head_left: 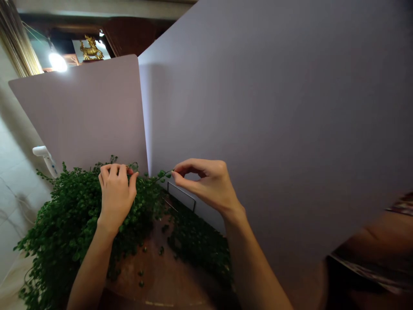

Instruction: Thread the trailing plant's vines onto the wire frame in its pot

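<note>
A heap of thin green vine strands with tiny round leaves [64, 224] lies across a round brown wooden table [161, 275]. My left hand [116, 191] is above the heap, fingers curled and pinching one end of a vine strand [151, 175]. My right hand [206, 183] pinches the other end of that strand between thumb and forefinger. The strand stretches between the two hands, just in front of the grey boards.
Two upright grey boards [274, 120] stand close behind and to the right of the table. A black wire frame [181, 196] sits at the board's foot. A white device [43, 155] is at the left. A gold figurine [91, 49] and lamp are far behind.
</note>
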The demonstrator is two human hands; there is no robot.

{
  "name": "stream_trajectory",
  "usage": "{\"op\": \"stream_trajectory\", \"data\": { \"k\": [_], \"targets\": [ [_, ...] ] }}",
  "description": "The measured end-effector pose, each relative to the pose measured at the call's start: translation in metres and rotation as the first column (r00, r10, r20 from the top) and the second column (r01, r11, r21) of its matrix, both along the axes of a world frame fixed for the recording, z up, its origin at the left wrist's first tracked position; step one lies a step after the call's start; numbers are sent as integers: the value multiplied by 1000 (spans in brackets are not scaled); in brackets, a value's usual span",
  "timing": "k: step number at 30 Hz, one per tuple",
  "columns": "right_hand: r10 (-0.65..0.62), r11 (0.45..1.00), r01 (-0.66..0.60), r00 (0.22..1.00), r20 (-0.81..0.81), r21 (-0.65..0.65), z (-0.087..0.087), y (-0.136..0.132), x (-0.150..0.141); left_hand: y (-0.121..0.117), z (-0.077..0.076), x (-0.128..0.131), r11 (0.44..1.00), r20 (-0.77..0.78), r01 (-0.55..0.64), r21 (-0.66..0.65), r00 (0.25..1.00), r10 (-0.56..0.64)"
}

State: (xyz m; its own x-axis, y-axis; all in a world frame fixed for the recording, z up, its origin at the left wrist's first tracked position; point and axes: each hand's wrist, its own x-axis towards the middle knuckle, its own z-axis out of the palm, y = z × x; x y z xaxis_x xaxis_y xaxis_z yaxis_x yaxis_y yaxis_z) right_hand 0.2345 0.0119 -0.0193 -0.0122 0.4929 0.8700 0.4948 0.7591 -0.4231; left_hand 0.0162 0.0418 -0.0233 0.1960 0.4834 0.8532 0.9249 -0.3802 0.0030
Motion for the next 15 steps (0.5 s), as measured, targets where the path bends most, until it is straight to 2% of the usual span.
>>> {"op": "stream_trajectory", "data": {
  "k": [3, 5, 7, 9, 10, 11, 15],
  "targets": [
    [-26, 999, 26, 1000, -6, 21, -1, 2, 1, -5, -1, 4, 993, 38, 47, 111, 998, -52],
    [-41, 999, 42, 999, -13, 35, -1, 3, 2, -9, -1, 7, 971, -1, 204, 123, 979, -205],
    [-54, 997, 55, 998, -23, 53, -2, 5, 2, -10, -1, 9, 898, -46, 441, 17, 897, -440],
    [-72, 994, 75, 997, -39, 77, -4, 6, 3, -10, -3, 10, 801, -22, 584, -132, 806, -591],
    [-82, 992, 86, 995, -50, 90, -4, 7, 3, -10, -3, 11, 778, 3, 601, -183, 792, -611],
    [-91, 990, 97, 994, -60, 101, -5, 8, 3, -9, -4, 11, 779, 19, 589, -216, 800, -599],
    [-115, 985, 126, 989, -94, 121, -6, 9, 5, -9, -2, 12, 866, -82, 437, -243, 880, -467]
  ]
}}
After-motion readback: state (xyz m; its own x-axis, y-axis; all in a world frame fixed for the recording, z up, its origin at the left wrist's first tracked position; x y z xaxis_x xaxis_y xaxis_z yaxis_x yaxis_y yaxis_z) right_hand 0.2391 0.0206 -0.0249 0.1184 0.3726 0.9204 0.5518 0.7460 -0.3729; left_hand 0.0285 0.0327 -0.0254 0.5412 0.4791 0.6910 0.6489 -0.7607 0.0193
